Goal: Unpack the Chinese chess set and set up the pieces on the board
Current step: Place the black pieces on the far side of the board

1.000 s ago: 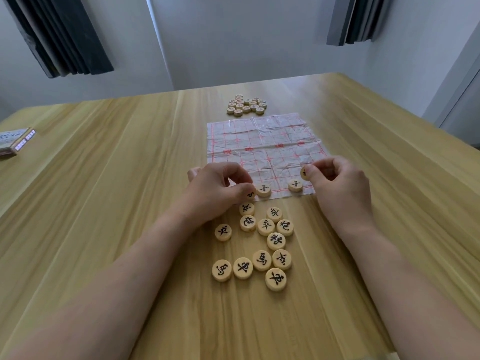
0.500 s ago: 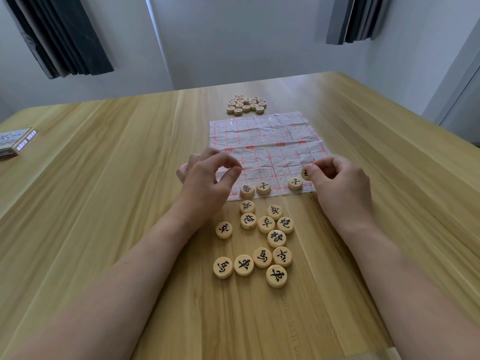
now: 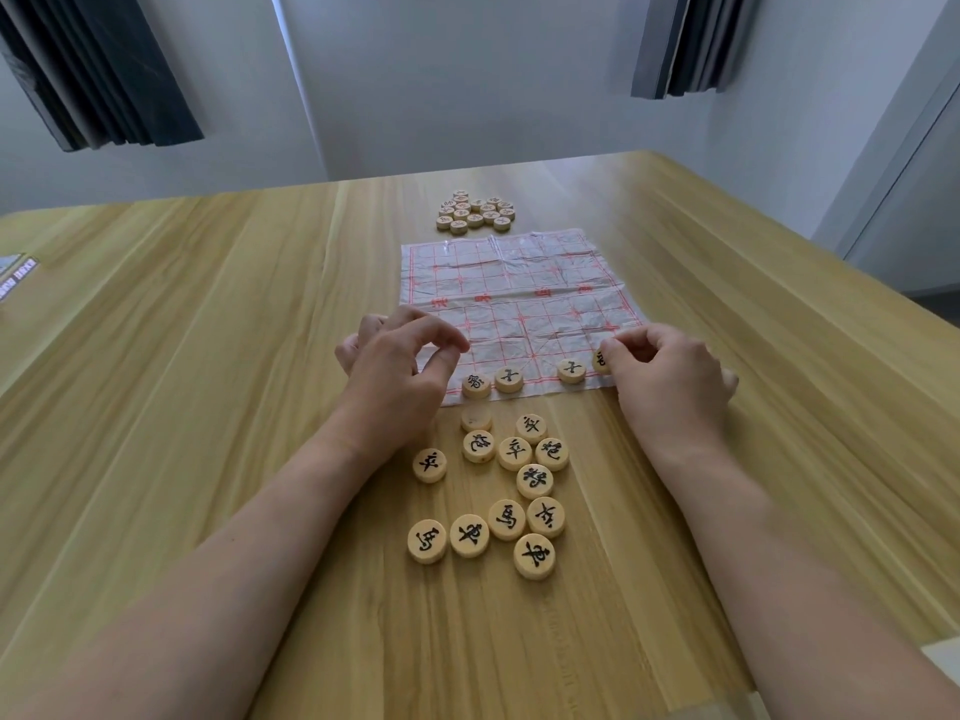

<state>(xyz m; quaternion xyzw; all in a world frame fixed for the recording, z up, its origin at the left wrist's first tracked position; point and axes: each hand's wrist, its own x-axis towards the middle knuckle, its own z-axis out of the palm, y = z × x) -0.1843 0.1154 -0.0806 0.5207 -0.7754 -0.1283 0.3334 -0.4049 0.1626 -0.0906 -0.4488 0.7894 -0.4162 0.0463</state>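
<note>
Beyond the board (image 3: 519, 283), red pieces (image 3: 475, 211), box (image 3: 15, 275) far left

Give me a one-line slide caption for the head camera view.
Right hand places a piece on the paper board beside three set pieces; left hand hovers empty.

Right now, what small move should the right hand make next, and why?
Probably lower the piece the right hand pinches onto the board's near row, right of the third placed piece; it is tilted at that row, not yet flat.
</note>
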